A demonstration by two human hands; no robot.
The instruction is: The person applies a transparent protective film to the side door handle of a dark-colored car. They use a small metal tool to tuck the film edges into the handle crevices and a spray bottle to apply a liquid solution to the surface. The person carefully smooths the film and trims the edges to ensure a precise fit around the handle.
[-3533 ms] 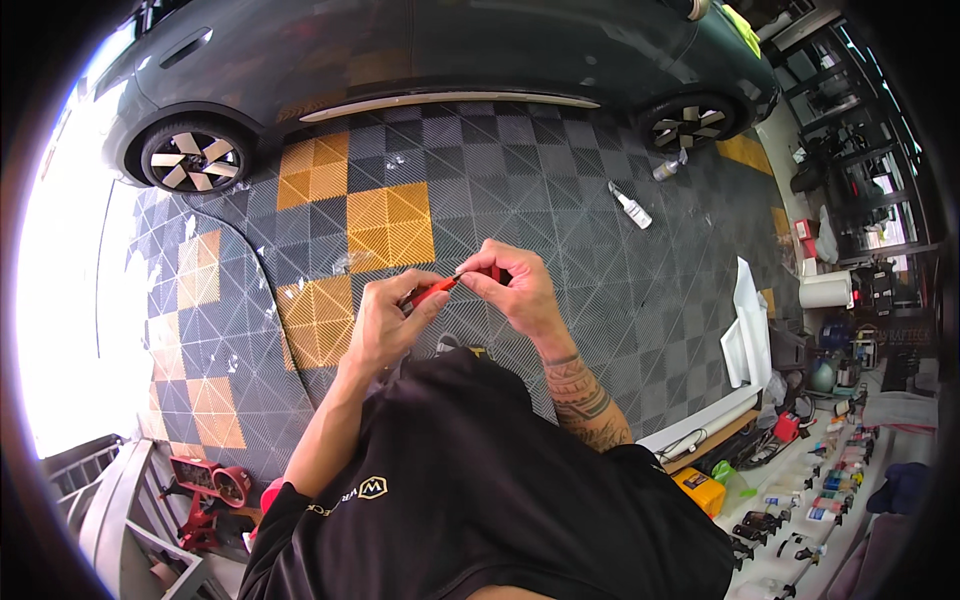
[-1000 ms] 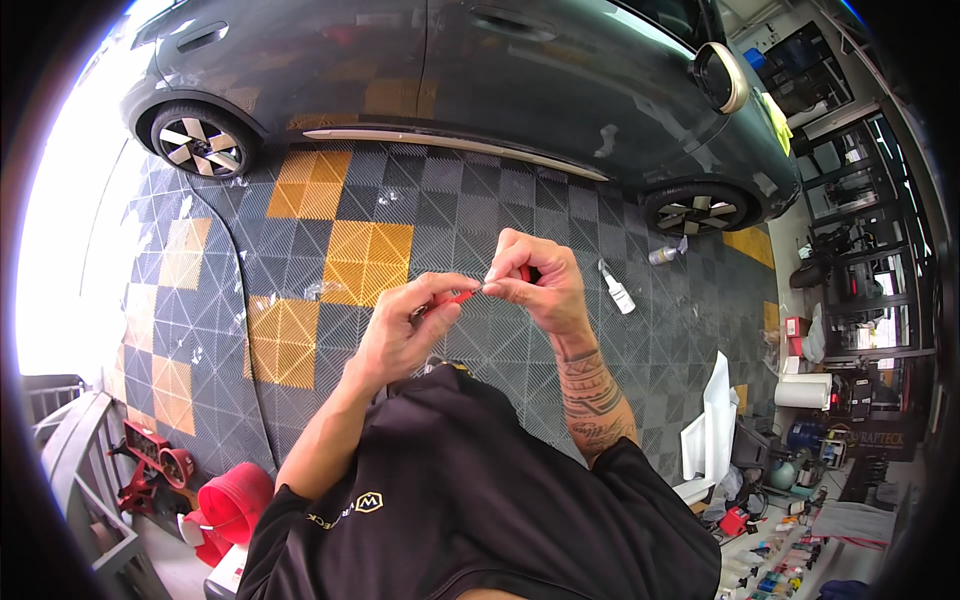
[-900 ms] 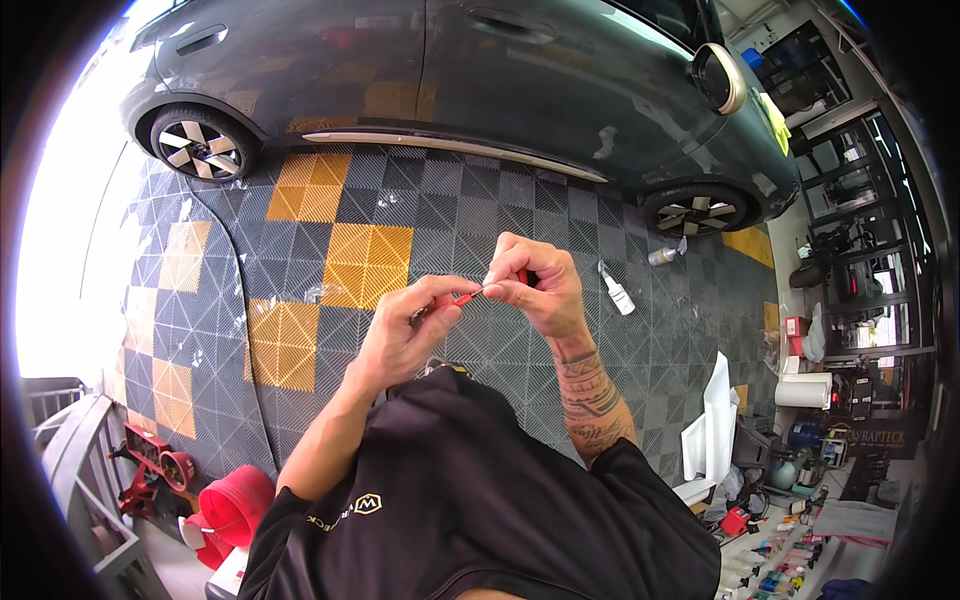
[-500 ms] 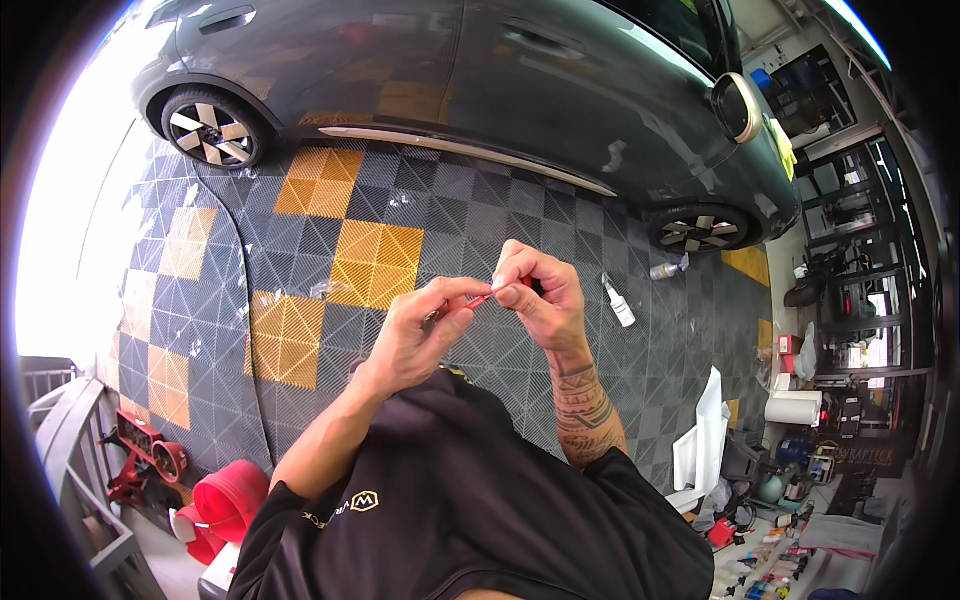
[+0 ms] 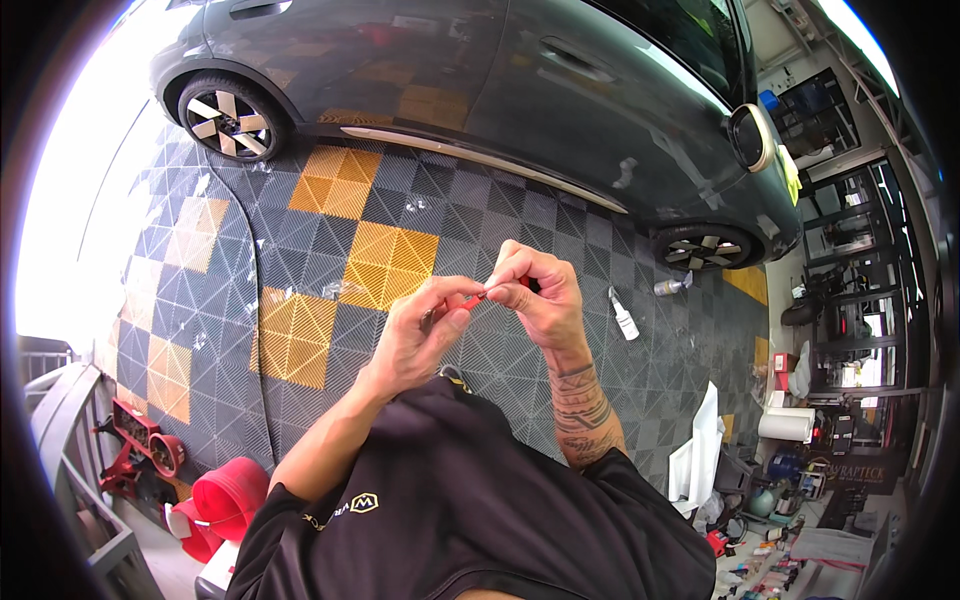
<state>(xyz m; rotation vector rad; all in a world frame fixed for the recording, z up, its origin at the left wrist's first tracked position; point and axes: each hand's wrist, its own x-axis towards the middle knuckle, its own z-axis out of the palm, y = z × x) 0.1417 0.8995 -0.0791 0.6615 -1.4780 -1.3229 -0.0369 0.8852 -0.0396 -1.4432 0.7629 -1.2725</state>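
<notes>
Object (image 5: pixel 473 301), small, slim and red, sits between the two bare hands, in front of the black shirt (image 5: pixel 490 490); the left hand (image 5: pixel 415 328) grasps it, thumb below and bent forefinger above; the right hand (image 5: pixel 543 297) is clenched in a pinch at the object's right end, its fingertips just beside those of the left; a red-and-black piece (image 5: pixel 530 284) shows inside the curled right fingers, though I cannot tell whether it joins the object, since the hands cover most of both; below the hands, part of a shoe (image 5: pixel 452 373) shows at the shirt's edge; around it spreads a floor (image 5: pixel 510 375) of ribbed grey and yellow tiles; to the left a black cable (image 5: pixel 256 260) runs across it; to the right are a white bottle (image 5: pixel 624 316) and, farther off, a second bottle (image 5: pixel 672 286) near the front wheel (image 5: pixel 703 247) of a dark car (image 5: pixel 420 60); the car's rear wheel (image 5: pixel 230 117) is at upper left; at lower right white sheeting (image 5: pixel 695 455) stands near a white roll (image 5: pixel 787 424); at lower left a red bucket-like container (image 5: pixel 235 497) lies near a red lamp-like fixture (image 5: pixel 145 437).
</notes>
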